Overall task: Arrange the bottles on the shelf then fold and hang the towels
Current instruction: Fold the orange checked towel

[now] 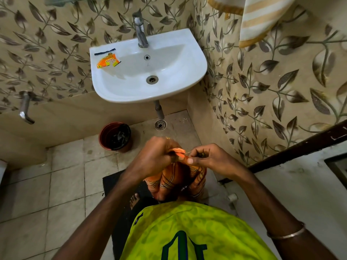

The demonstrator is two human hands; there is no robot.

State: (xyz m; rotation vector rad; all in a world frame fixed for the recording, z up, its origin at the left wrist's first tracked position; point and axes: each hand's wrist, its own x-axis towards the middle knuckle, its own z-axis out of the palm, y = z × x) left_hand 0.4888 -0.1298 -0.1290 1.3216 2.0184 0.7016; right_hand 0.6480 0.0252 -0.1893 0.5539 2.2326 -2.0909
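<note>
An orange towel with dark stripes point(172, 177) hangs bunched in front of my body, below both hands. My left hand point(155, 156) grips its gathered top edge with curled fingers. Right beside it, my right hand point(208, 158) pinches the same edge between thumb and fingertips. A second towel, white with tan stripes point(262, 21), hangs on the wall at the upper right. No bottles or shelf appear in the view.
A white wall sink point(150, 91) with a steel tap point(139, 30) is straight ahead; an orange wrapper point(108, 61) lies on its left rim. A red-brown pot point(115, 136) stands on the tiled floor beneath. A wall tap point(26, 107) juts out at left. A dark door frame point(300, 145) runs at right.
</note>
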